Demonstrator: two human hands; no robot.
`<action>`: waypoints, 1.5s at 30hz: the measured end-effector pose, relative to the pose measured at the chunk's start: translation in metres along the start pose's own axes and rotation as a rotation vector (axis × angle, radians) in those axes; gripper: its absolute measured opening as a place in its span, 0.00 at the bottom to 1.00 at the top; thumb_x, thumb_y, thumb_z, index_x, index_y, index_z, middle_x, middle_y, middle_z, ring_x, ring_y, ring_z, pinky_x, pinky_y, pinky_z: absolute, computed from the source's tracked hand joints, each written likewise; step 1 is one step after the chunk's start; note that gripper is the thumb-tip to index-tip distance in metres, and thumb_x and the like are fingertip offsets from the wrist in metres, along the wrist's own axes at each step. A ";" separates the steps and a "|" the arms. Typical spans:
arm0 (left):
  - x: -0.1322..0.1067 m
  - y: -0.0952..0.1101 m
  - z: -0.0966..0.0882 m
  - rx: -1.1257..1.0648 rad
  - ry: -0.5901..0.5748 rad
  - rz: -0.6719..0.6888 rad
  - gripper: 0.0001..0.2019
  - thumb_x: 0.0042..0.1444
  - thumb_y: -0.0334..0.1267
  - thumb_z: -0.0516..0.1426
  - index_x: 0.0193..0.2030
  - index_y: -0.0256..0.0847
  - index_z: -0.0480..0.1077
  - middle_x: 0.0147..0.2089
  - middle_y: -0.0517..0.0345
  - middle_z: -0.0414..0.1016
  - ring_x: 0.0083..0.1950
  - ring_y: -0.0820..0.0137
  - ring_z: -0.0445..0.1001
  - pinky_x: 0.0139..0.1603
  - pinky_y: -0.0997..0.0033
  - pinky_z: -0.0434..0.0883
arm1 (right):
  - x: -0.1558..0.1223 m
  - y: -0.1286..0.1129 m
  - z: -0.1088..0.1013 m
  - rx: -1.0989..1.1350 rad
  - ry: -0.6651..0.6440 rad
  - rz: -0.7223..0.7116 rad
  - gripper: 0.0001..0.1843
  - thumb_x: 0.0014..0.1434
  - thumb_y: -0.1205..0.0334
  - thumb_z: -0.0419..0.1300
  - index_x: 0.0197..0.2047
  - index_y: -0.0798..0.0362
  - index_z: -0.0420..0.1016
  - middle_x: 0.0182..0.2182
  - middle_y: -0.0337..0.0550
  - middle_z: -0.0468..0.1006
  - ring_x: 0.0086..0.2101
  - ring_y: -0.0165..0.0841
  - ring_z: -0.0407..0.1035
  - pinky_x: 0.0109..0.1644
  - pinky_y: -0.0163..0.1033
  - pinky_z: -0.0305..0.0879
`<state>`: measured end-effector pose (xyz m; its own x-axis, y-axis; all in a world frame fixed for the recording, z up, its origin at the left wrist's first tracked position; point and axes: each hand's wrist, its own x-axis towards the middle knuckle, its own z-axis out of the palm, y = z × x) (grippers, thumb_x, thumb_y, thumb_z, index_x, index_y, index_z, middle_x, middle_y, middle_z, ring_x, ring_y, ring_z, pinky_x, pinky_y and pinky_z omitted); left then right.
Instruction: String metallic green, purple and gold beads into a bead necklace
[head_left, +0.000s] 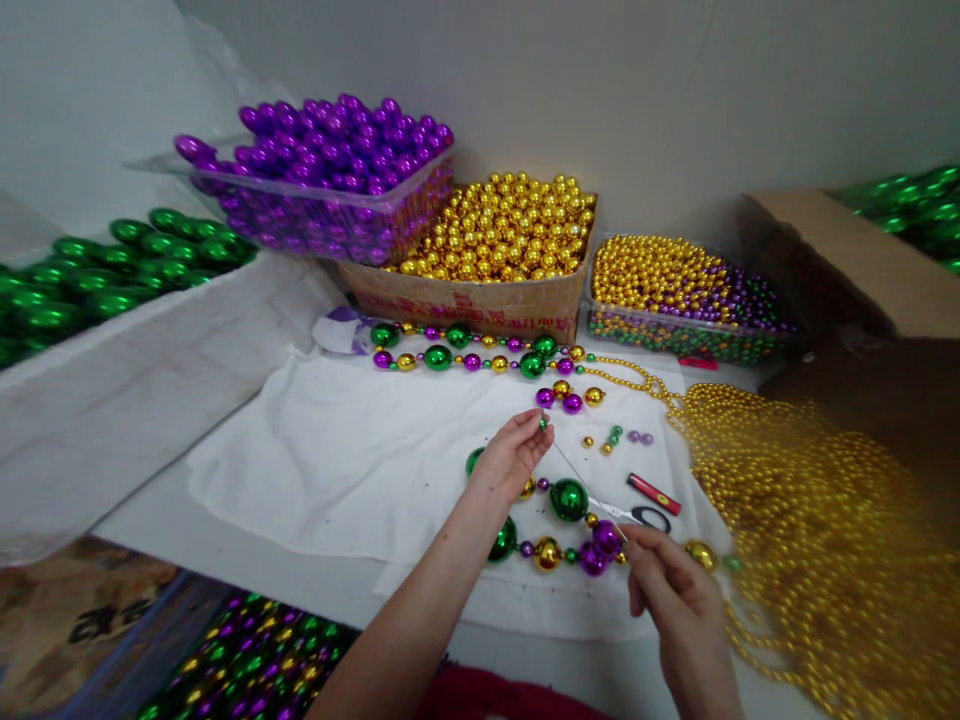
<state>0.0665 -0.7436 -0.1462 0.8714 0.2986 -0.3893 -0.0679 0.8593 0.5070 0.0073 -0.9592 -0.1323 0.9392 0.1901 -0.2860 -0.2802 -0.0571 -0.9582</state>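
Over the white cloth (315,450), my left hand (511,458) pinches a small green bead (542,424) between its fingertips. A thin string (574,465) runs from there down to my right hand (671,590), whose thumb and fingers close on its other end. Beneath both hands lies a strand of large green, purple and gold beads; one big green bead (568,499) sits between them, with purple balls (606,540) by my right fingertips. Scissors (651,518) with black handles and a red lighter (654,494) lie just beyond my right hand.
A finished-looking bead necklace (438,357) lies across the back. Loose purple and gold balls (573,404) and small beads (607,449) are nearby. Behind stand a purple-ball tub (300,187), a gold-ball carton (465,300) and a mixed-bead tub (675,325). Gold bead chains (817,520) heap at right.
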 end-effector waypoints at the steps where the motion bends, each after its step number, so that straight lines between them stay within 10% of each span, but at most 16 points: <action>1: -0.001 0.000 0.000 0.006 -0.006 -0.003 0.05 0.52 0.22 0.57 0.34 0.32 0.74 0.34 0.54 0.77 0.33 0.75 0.76 0.38 0.78 0.75 | 0.000 0.000 0.000 0.000 0.000 -0.002 0.18 0.56 0.51 0.60 0.44 0.55 0.76 0.15 0.32 0.62 0.19 0.25 0.57 0.24 0.30 0.52; 25: -0.021 -0.010 0.009 -0.007 -0.051 -0.027 0.20 0.45 0.22 0.62 0.46 0.36 0.69 0.37 0.55 0.75 0.36 0.74 0.75 0.42 0.74 0.71 | 0.006 0.003 0.012 -0.046 0.008 -0.045 0.18 0.54 0.48 0.61 0.40 0.54 0.73 0.17 0.34 0.65 0.22 0.27 0.60 0.26 0.31 0.55; 31: -0.041 -0.027 0.017 0.218 -0.128 -0.020 0.11 0.43 0.35 0.67 0.31 0.34 0.70 0.36 0.49 0.77 0.34 0.69 0.75 0.40 0.67 0.70 | 0.036 0.012 0.026 -0.105 -0.009 -0.074 0.21 0.55 0.44 0.58 0.40 0.54 0.68 0.18 0.36 0.70 0.17 0.27 0.58 0.20 0.31 0.52; 38: -0.046 -0.020 0.028 0.447 -0.148 0.187 0.05 0.44 0.34 0.65 0.26 0.36 0.74 0.47 0.49 0.76 0.47 0.67 0.73 0.50 0.69 0.65 | 0.052 -0.007 0.019 -0.547 0.027 -0.499 0.23 0.56 0.49 0.58 0.51 0.51 0.72 0.49 0.49 0.73 0.50 0.44 0.64 0.51 0.47 0.60; 45: -0.046 -0.022 0.036 0.482 -0.171 0.172 0.05 0.47 0.35 0.63 0.29 0.36 0.74 0.44 0.50 0.77 0.45 0.67 0.72 0.46 0.71 0.66 | 0.049 -0.013 0.022 -0.031 -0.133 -0.080 0.17 0.55 0.48 0.60 0.33 0.56 0.74 0.22 0.39 0.71 0.23 0.28 0.62 0.24 0.32 0.55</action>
<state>0.0450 -0.7910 -0.1116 0.9365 0.3123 -0.1592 -0.0212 0.5036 0.8637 0.0526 -0.9273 -0.1336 0.9230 0.3234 -0.2085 -0.1976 -0.0667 -0.9780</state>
